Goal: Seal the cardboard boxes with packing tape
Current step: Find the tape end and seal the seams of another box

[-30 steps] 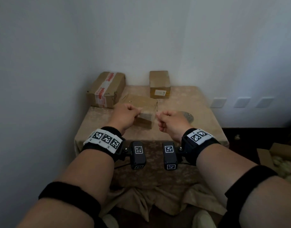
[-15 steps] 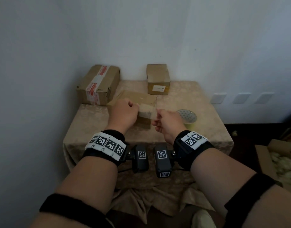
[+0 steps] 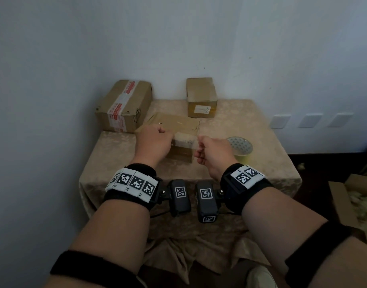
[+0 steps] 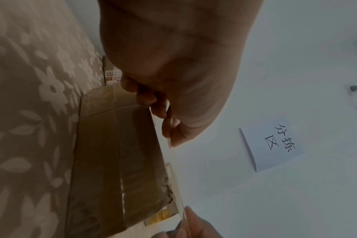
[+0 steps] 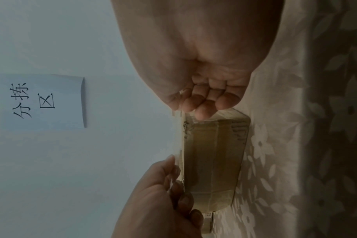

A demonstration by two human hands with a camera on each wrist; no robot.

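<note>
Strip of clear tape (image 3: 185, 140) stretched left-right between the left hand (image 3: 153, 142) and right hand (image 3: 214, 151), both pinching its ends; nearest box (image 3: 174, 125) lies directly beneath, on the desk (image 3: 230, 125).

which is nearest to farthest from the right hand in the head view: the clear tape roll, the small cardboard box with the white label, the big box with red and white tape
1. Clear tape roll, just right of the right hand.
2. Small cardboard box with the white label, behind the hand by the wall.
3. Big box with red and white tape, far left corner.
</note>
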